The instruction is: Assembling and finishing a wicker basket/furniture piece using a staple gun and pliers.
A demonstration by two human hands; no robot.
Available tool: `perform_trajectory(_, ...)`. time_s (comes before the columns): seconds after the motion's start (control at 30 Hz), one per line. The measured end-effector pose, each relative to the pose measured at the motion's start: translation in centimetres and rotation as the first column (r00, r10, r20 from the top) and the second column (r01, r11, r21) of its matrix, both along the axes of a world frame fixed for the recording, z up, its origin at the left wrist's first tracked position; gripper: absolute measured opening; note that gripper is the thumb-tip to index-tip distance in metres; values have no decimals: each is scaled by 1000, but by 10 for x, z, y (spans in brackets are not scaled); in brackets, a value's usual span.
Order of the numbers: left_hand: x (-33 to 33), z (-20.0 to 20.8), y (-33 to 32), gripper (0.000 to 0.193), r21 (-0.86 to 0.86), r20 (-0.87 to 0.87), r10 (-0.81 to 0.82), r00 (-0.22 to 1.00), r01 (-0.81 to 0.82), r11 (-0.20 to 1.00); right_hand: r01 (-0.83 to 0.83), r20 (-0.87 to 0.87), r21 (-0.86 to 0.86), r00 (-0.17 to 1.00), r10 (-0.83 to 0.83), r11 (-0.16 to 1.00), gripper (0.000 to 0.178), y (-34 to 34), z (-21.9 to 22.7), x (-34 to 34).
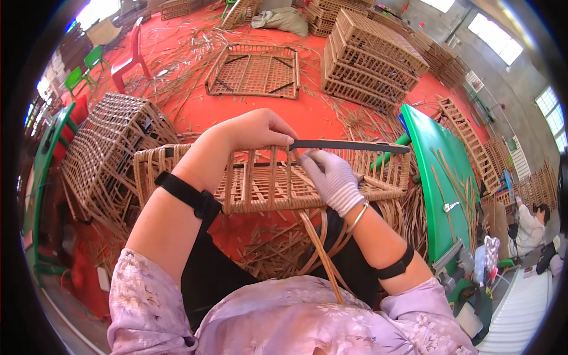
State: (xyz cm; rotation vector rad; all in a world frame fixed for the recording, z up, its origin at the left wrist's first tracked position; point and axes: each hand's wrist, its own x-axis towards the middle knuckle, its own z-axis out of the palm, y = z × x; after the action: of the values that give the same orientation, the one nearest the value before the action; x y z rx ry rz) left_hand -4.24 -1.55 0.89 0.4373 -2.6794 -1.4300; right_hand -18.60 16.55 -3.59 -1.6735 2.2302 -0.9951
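Note:
A half-woven rattan basket [260, 189] rests across my lap, its open side facing away from me. My left hand [254, 130], bare, pinches the top of the basket's rim where a dark flat strip [355, 145] runs along the upper edge to the right. My right hand [332, 177], in a white knit glove, is closed on the basket's upright canes just right of the left hand. Several loose rattan strands [322, 254] hang from the basket's underside toward my body.
A finished woven cage [106, 154] stands at my left. A flat woven panel [254, 71] lies on the red floor ahead, stacked cages [367, 56] behind it. A green table [444, 171] with cane strips is at right. Another person [529, 225] sits far right.

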Motion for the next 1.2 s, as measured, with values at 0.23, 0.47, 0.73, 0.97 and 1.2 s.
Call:
perform_trajectory(0.23,-2,-2,0,29,17,-14,-36,999,36,999,-65,791,97,611,-38,993,31,-18,-1,6)
perform_trajectory(0.47,0,-12,0,28,22,-44,19,999,-19,1000,49,858,40,510,-60,998,28,-21,11,29)
perform_trajectory(0.73,4,-12,13,41,-219,-191,-17,981,-26,975,-9,986,159,51,-158,987,20,-25,23,18)
perform_trajectory(0.97,6,-1,31,45,-407,-97,62,993,-97,908,-51,951,292,124,-284,955,20,-30,41,17)
perform_trajectory(1.2,5,-14,32,30,-551,-235,72,969,-194,811,-134,924,318,268,-274,939,27,-35,49,12)
